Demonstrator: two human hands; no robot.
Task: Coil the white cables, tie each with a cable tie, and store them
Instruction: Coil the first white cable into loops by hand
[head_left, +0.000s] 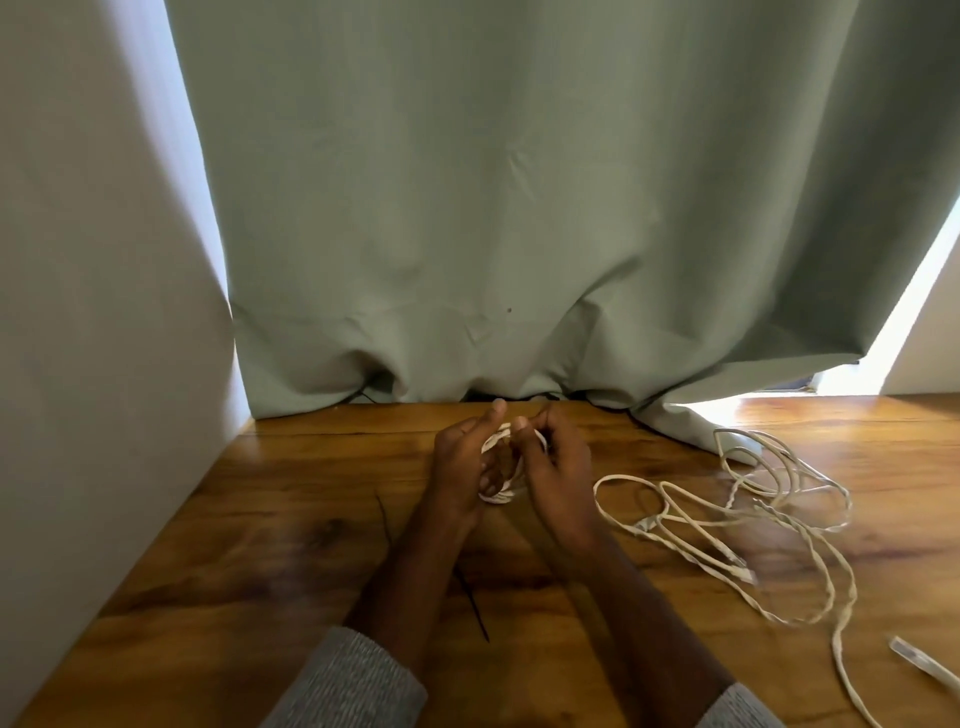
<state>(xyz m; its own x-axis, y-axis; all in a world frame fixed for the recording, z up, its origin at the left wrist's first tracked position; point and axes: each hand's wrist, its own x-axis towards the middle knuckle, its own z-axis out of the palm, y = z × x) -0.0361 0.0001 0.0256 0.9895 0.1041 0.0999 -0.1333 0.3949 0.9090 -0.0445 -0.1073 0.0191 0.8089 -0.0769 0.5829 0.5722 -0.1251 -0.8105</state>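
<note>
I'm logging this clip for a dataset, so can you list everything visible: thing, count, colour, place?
Coiled cable: one, white, held between both hands above the table centre.
Loose cables: a tangled pile, white, on the table to the right; count unclear.
Cable ties: two thin black strips, on the table under and left of the forearms.
Clear strip: one, translucent, at the table's right edge; identity unclear.
Table: one, brown wood, across the foreground.
Curtain: one, grey-green, hanging behind the table.
Wall: pale, at the left.
Left hand: gripping the coil.
Right hand: pinching the coil's top.
Sleeves: two, grey knit, bottom edge.
</note>
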